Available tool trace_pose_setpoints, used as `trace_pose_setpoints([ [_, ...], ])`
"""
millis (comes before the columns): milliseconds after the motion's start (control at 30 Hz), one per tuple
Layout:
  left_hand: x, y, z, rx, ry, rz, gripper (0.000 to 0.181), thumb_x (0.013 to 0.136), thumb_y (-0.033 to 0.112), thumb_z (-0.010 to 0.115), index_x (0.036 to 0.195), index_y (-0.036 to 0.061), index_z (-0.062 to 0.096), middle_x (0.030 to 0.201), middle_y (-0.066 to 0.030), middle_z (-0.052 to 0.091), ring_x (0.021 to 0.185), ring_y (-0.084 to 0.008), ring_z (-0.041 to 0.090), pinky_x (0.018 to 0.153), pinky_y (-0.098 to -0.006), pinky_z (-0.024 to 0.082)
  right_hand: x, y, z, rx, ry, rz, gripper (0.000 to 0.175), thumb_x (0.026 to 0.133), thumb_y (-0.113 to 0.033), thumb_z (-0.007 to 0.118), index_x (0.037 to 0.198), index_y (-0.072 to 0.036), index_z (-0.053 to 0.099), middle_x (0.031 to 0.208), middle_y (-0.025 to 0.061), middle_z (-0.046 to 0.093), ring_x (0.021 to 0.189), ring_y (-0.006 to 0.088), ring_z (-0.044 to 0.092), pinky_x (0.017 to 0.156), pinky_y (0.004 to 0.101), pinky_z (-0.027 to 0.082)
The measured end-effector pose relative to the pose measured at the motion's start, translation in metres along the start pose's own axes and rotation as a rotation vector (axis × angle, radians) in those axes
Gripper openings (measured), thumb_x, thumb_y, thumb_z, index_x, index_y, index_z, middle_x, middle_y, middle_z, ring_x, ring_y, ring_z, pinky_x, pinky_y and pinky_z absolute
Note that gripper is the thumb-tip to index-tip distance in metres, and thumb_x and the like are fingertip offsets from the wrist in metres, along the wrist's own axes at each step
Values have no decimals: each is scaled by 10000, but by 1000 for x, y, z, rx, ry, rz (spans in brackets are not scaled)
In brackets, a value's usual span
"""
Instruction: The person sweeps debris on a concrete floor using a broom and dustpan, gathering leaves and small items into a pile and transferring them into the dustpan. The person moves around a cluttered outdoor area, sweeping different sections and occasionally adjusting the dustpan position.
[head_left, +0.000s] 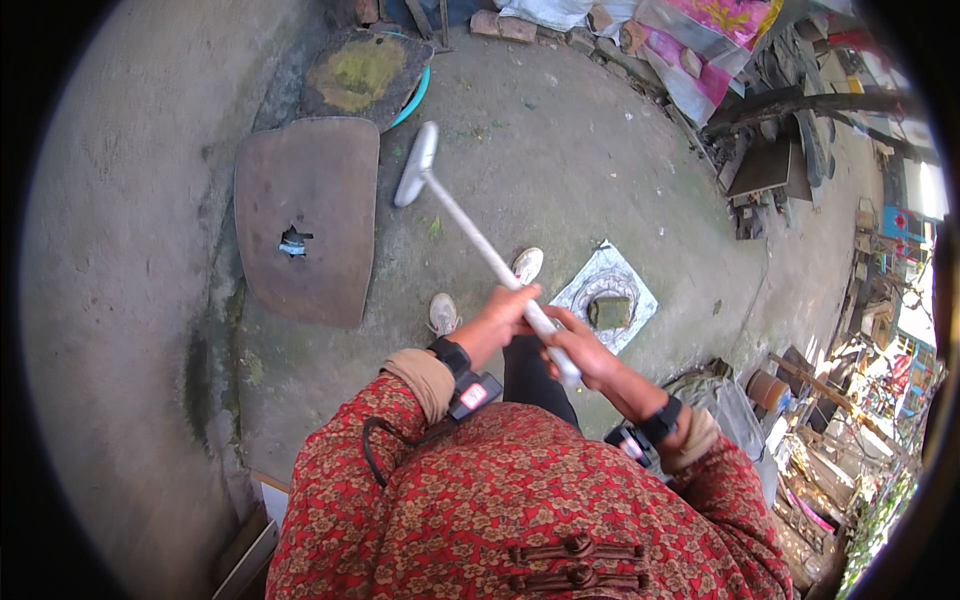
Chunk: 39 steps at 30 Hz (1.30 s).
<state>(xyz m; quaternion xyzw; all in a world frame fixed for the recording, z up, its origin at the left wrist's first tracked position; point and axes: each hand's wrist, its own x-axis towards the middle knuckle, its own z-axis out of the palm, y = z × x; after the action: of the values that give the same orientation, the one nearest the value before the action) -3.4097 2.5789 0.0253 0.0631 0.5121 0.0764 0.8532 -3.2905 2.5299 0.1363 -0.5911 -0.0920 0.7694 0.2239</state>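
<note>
Both of my hands hold a long white T-shaped tool (472, 229), possibly a mallet, slanting up and to the left. My left hand (501, 315) is wrapped around the middle of its shaft. Closer to the butt end, my right hand (583, 346) grips the same shaft. The tool's rounded head (416, 166) hangs beyond my shoes, beside a brown board; whether it touches the ground I cannot tell. To the right of my hands, a greenish block (610, 313) sits inside a ring on a square silvery sheet (581, 289).
The brown board (307, 217), with a ragged hole, lies by the concrete wall (135, 225). Behind it, a mossy cover (360, 71) rests over a turquoise-rimmed tub (416, 101). Plastic sacks (697, 45), bricks (502, 27) and scrap timber (847, 420) line the far and right edges.
</note>
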Motion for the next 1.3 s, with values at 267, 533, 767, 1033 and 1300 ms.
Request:
trace_pose_setpoints([
  [267, 98, 38, 23, 90, 70, -18, 297, 779, 285, 562, 908, 22, 511, 759, -112, 581, 614, -245, 588, 502, -372, 494, 66, -39, -62, 105, 69, 68, 460, 767, -110, 453, 1216, -83, 360, 630, 65, 491, 424, 143, 474, 384, 265, 413],
  [533, 96, 23, 156, 356, -228, -37, 284, 744, 264, 594, 826, 1, 523, 641, -97, 556, 475, -196, 539, 368, -317, 402, -23, -34, -97, 460, 378, -112, 445, 781, -85, 398, 1211, -119, 287, 647, 97, 477, 443, 169, 466, 429, 313, 425],
  [767, 71, 47, 124, 304, -88, 125, 275, 760, 215, 594, 793, -46, 513, 659, -115, 555, 515, -202, 568, 411, -321, 470, -10, -40, -89, 381, 177, -143, 464, 786, -61, 411, 1226, -131, 281, 659, 92, 485, 458, 159, 475, 437, 277, 421],
  [1033, 103, 58, 63, 227, 134, -53, 289, 778, 282, 571, 866, 9, 534, 709, -107, 583, 553, -206, 589, 438, -323, 477, 56, -52, -103, 185, 11, -20, 487, 776, -91, 434, 1247, -66, 310, 648, 85, 497, 436, 149, 479, 412, 259, 416],
  [1300, 102, -11, 138, 365, -116, -145, 278, 700, 199, 601, 774, -51, 502, 590, -149, 552, 388, -215, 535, 256, -287, 351, -21, 4, -116, 497, 283, -29, 508, 772, -71, 414, 1255, -130, 266, 652, 104, 493, 446, 161, 474, 433, 305, 425],
])
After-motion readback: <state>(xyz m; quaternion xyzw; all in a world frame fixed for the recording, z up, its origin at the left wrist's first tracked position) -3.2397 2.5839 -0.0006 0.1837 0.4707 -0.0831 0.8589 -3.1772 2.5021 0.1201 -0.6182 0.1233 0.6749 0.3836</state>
